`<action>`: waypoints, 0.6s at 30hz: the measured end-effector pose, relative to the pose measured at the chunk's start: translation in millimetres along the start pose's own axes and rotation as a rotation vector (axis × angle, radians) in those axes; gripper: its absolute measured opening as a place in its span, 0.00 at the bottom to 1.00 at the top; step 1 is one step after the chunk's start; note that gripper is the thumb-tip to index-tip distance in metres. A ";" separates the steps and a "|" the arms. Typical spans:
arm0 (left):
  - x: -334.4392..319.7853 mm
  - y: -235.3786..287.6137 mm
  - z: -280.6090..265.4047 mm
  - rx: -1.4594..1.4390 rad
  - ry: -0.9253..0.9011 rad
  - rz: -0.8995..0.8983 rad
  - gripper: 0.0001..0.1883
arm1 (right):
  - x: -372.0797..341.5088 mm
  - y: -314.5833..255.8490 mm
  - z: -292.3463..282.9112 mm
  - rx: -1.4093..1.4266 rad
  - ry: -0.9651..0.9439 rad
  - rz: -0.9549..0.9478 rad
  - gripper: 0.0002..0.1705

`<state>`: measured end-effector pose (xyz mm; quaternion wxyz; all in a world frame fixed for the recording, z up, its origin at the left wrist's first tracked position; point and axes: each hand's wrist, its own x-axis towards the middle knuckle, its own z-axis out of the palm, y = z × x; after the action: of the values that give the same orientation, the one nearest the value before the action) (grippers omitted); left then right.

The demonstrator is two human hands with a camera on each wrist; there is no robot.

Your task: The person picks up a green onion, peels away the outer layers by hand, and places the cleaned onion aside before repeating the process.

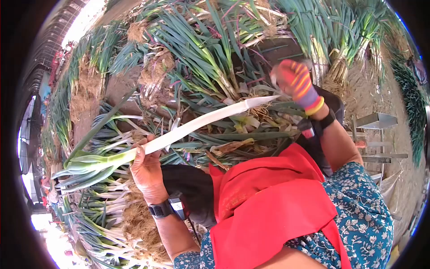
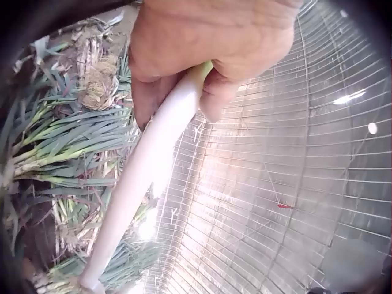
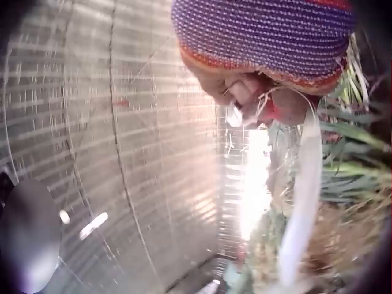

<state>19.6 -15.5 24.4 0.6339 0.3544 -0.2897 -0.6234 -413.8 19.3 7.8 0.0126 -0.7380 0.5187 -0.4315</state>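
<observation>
My bare left hand grips a long leek near where its white shank turns green. The leek slants up to the right across my lap, its green leaves fanning out at the left. In the left wrist view, fingers and thumb wrap the shank. My right hand, in a striped knit glove with bare fingertips, is curled just beyond the leek's pale, tapering end. In the right wrist view, its fingertips pinch a thin, pale strip of leek skin, which loops down from them.
Leeks with roots lie heaped at the lower left. Bundles of leeks stand and lean across the far side. Loose leaves litter the ground before my red apron. A metal stand is at the right.
</observation>
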 end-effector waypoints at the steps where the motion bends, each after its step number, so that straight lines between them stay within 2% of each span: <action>1: 1.6 1.2 -0.6 0.003 0.003 0.002 0.10 | -15.0 -3.9 11.2 -0.177 0.043 -0.038 0.03; 3: 6.3 6.9 -5.6 0.071 0.122 0.043 0.12 | -62.4 33.1 28.4 -0.479 -0.281 -0.141 0.09; 5: 11.9 15.4 -13.0 0.185 0.146 0.070 0.13 | -104.7 68.7 22.7 -0.654 -0.578 0.004 0.17; 7: 19.7 12.0 -23.8 0.138 0.215 0.082 0.13 | -107.8 65.3 18.3 -0.815 -0.644 0.210 0.26; 8: 19.8 9.3 -23.9 0.161 0.200 0.054 0.13 | -97.7 62.1 21.9 -0.802 -0.642 0.190 0.26; 10: 15.3 -0.6 -7.4 0.117 0.227 0.047 0.12 | -58.5 19.4 14.7 -0.718 -0.206 0.115 0.27; 12: 15.2 -10.2 8.7 0.079 0.230 0.038 0.12 | -18.8 -41.9 17.3 -0.588 0.179 -0.126 0.28; 13: 16.4 -15.3 8.7 0.065 0.208 0.021 0.12 | 8.7 -83.9 1.9 -0.342 0.082 -0.195 0.29; 15: 16.4 -19.8 12.0 0.048 0.193 0.013 0.12 | 26.5 -138.3 14.3 -0.301 -0.027 -0.316 0.35; 16: 16.4 -21.9 16.8 0.038 0.195 0.003 0.12 | 30.5 -151.3 27.3 -0.238 -0.113 -0.303 0.38; 18: 17.4 -26.4 22.9 0.008 0.189 -0.034 0.12 | 27.0 -148.0 73.5 -0.204 -0.101 -0.283 0.37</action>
<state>-13.4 -34.1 15.1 0.6464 0.4188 -0.2252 -0.5966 -251.9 35.2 47.6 -0.0970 -0.8218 0.4494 -0.3365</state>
